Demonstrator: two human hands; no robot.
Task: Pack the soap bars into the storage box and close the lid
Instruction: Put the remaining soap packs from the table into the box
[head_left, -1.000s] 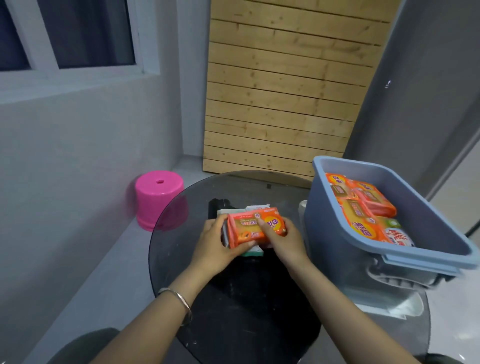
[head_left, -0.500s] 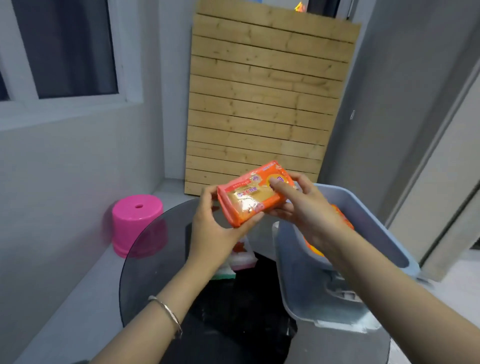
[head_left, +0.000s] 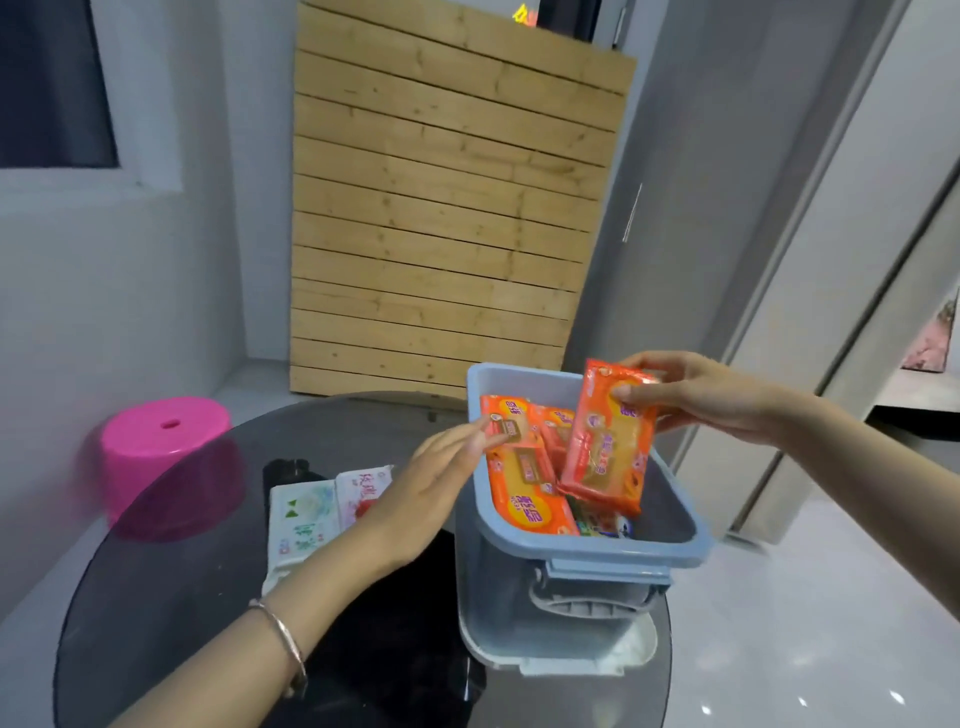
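Over the open blue storage box at the right of the round dark glass surface, the right hand holds an orange-wrapped soap bar — thumb on its front face, fingers behind its upper edge, the grip closed on it. This bar hangs nearly upright and slightly tilted, its lower end down inside the box mouth. The left hand reaches toward the box's left wall with fingers extended and loose, holding nothing; its fingertips touch or overlap the edge of another orange soap bar that leans against that wall inside the box. More packed bars lie below, partly hidden. No lid sits on the box; a grey latch handle shows on its near side, and whether the pale plate under the box is the lid I cannot tell. Left of the box, on the surface, lie two pale soap packs — one green-printed, one pink-printed — partly covered by the left wrist, which wears a thin bracelet. A pink plastic stool stands on the floor at far left, and a wooden slatted panel leans against the far wall.
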